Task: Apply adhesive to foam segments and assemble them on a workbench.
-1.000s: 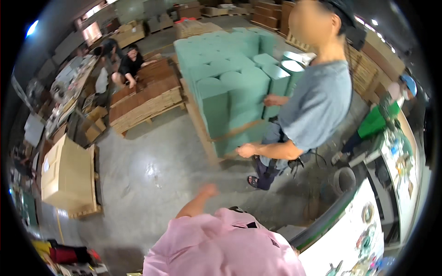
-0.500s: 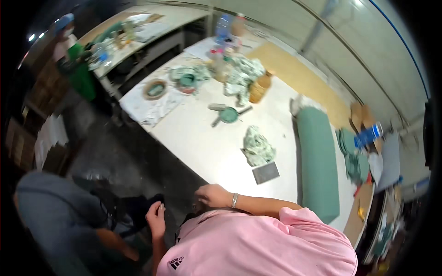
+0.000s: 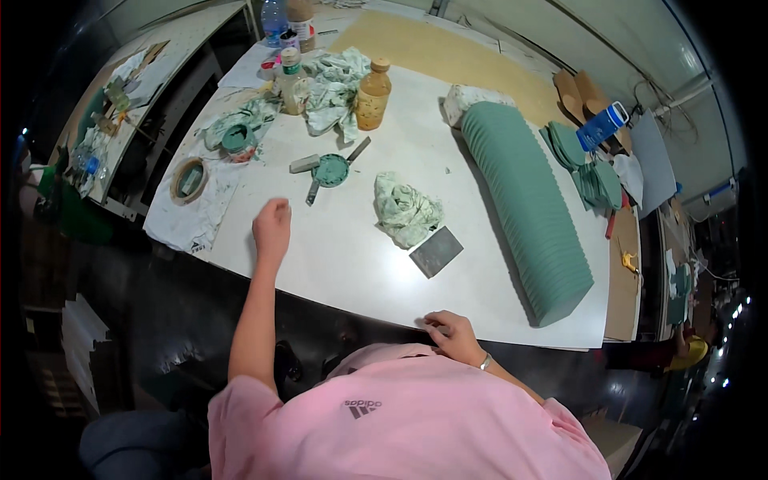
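My left hand (image 3: 272, 227) is over the near left of the white table, its fingers curled in; whatever they might hold is hidden. Just beyond it sits a small round dish of green paste (image 3: 330, 170), with flat scrapers lying against and across it. My right hand (image 3: 453, 334) rests by the table's front edge, fingers loosely bent and slightly apart, with nothing visible in it. Nearest to that hand lies a dark grey rectangular pad (image 3: 437, 252), touching a crumpled, green-stained cloth (image 3: 406, 210).
A long ridged stack of green pieces (image 3: 524, 212) lies on the right. Behind stand an amber bottle (image 3: 373, 94), a clear bottle (image 3: 291, 82) and stained rags (image 3: 331, 88). A tape roll (image 3: 190, 180) and an open green-stained tub (image 3: 238, 142) are at left.
My left hand has moved from beside my body forward over the table. My right hand stays near the front edge. The view has turned, and the person at the far left is now mostly cut off.
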`<state>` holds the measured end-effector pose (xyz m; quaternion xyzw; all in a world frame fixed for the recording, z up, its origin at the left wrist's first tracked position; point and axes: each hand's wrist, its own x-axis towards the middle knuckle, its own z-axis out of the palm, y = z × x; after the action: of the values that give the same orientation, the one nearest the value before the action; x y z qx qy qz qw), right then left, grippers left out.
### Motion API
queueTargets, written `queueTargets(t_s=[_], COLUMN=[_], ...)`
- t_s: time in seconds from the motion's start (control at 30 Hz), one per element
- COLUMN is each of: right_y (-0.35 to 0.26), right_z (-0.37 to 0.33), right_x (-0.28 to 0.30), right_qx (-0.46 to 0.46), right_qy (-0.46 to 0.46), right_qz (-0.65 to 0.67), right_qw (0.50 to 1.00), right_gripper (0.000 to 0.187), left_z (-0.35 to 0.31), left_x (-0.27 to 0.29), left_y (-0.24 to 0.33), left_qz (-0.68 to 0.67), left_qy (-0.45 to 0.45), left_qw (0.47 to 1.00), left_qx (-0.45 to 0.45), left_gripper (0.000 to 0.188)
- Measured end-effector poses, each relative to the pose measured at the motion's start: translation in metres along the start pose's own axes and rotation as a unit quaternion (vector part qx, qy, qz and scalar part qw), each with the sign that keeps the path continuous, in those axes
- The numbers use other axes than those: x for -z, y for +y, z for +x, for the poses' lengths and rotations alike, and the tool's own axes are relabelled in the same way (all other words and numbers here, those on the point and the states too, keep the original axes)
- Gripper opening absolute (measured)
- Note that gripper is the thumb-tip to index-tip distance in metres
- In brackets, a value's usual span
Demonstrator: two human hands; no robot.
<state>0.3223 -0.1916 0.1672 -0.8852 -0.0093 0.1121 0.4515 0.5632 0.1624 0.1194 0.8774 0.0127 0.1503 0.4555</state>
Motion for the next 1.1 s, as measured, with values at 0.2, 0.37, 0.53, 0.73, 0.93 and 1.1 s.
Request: queueTargets(t_s=[0.2,0.37,0.53,0.73,0.93,1.1], right_y=[0.016,0.011,-0.017,-0.080,-0.106,-0.113], right_z=[-0.019,0.003,0.060,0.183,0.230,0.239], right_x=[0.024,0.049,0.052,0.014,-0.050,-0.071], right_qx=[-0.047,-0.009,0.006,-0.042,-0.087,-0.106], right_qy=[0.060,0.059,0.025,-0.030,-0.069,0.038], right_qz=[0.032,0.033,0.152,0.428,0.549,0.626], right_qw=[0.997,0.998,0.988,0.902,0.829,0.772], right_gripper=[0.021,0.022,0.019,0.034,0.041,0.028], left_z=[0.075,0.085,0.059,-0.004,-0.002,0.043], left_x=[-0.039,-0.048,-0.057,-0.040,-0.014,-0.008], left_y=[0.005,-0.013,-0.014,0.086,0.063,0.000], left_qz=[0.136,0.199,-0.296,-0.602,-0.627,-0.091], left_qy=[0.015,-0.009,-0.036,-0.253,-0.299,-0.267], left_qw=[0.987,0.979,0.943,0.697,0.612,0.953], left_qx=[-0.078,-0.050,0.146,0.298,0.378,0.112], left_gripper=[0.022,0.025,0.008,0.016,0.017,0.026])
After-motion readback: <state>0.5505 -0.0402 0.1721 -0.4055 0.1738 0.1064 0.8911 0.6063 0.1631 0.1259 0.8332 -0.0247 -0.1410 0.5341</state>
